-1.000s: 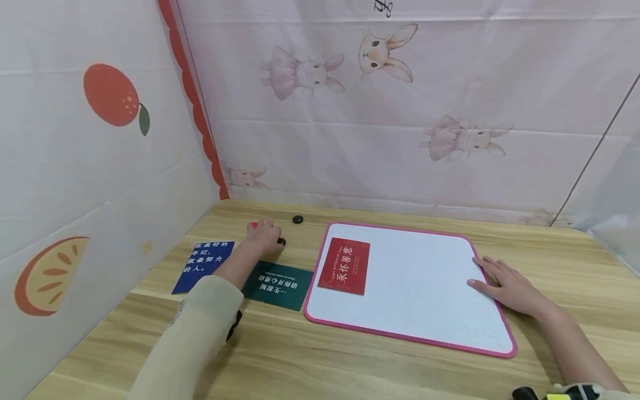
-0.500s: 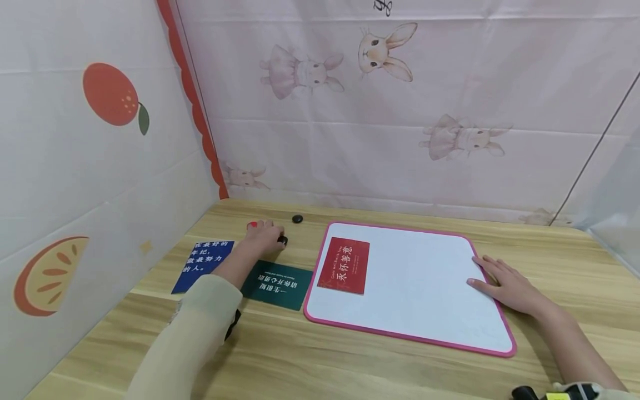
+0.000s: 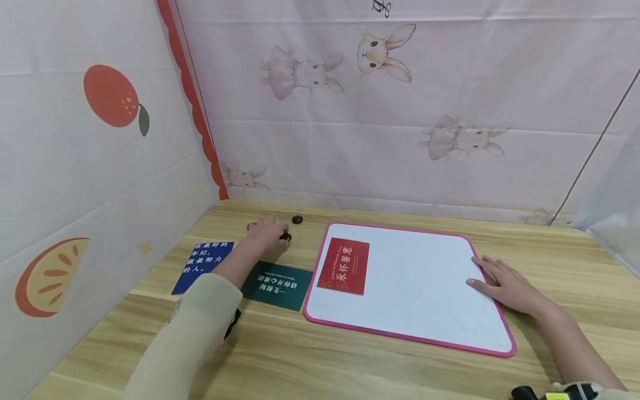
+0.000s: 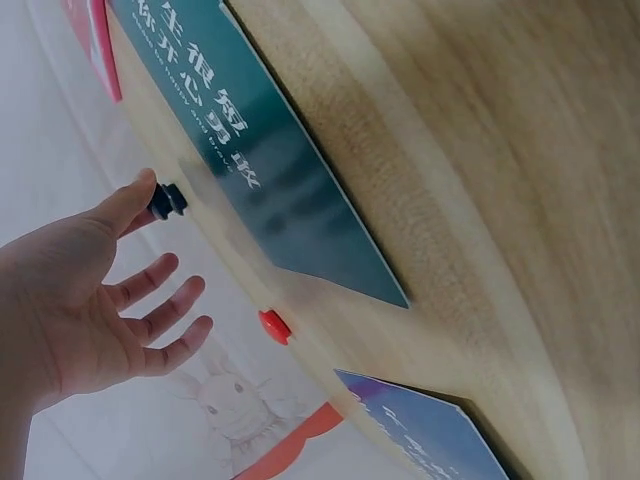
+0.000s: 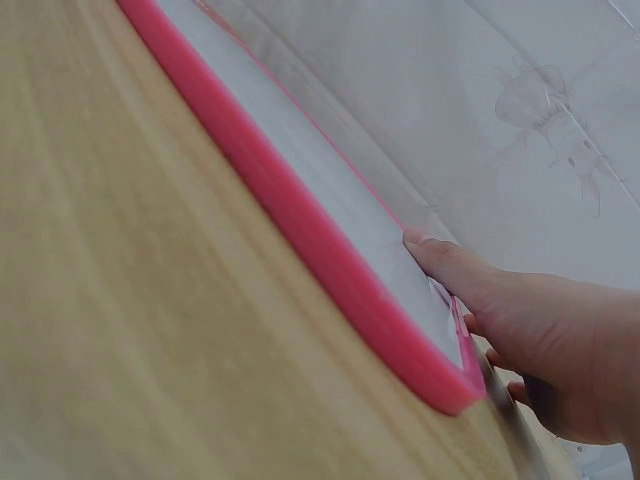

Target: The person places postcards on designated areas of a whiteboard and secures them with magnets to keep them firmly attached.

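My left hand (image 3: 264,233) pinches a small black round magnet (image 4: 167,202) between thumb and index finger, low over the table; the other fingers are loosely bent. Whether the magnet touches the wood cannot be told. Partly behind this hand in the head view lies a red magnet (image 4: 274,327). A second black magnet (image 3: 297,219) sits farther back. My right hand (image 3: 507,284) rests across the right edge of a pink-framed whiteboard (image 3: 425,278), its thumb on the white face and its fingers along the rim. On the board's left part lies a red card (image 3: 344,266) with white writing.
A green card (image 3: 278,285) lies beside the board's left edge, under the left forearm's side. Farther left is a blue card (image 3: 200,266), partly covered by the arm. Printed cloth walls (image 3: 390,128) close off the back and left of the wooden table (image 3: 310,361).
My left hand has shifted slightly right and back with the black magnet, and more of the magnet shows. My right hand, the board and the cards stay where they were.
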A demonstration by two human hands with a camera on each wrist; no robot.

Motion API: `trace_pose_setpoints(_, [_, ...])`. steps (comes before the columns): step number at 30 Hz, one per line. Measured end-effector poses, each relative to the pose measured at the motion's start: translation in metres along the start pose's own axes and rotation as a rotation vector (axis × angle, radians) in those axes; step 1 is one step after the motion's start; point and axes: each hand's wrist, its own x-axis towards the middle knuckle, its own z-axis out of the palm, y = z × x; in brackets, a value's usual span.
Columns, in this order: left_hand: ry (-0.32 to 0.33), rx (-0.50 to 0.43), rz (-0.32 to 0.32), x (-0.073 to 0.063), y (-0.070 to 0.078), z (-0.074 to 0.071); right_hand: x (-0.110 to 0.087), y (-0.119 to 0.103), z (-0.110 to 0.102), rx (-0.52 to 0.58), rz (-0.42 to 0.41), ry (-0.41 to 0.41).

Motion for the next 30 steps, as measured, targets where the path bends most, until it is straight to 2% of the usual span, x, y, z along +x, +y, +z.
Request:
trace_pose_setpoints(4, [0.013,-0.025,0.015,0.000,0.002,-0.001,0.001,0.000,0.001,-0.001,0.002,-0.001])
trace_pose_setpoints(7, [0.020,-0.007,0.032,0.001,0.003,-0.001,0.001,-0.001,0.001,-0.002,0.002,-0.001])
trace_pose_setpoints(13, [0.002,0.000,0.043,0.004,0.012,-0.002,0.000,0.000,0.001,-0.003,0.003,0.000])
trace_pose_setpoints(22, [-0.005,0.067,0.069,0.007,0.028,-0.004,-0.001,0.002,0.001,0.004,0.000,-0.002])
trace_pose_setpoints(30, [0.018,0.101,0.122,0.011,0.041,-0.007,0.000,0.001,-0.001,0.005,0.000,-0.001])
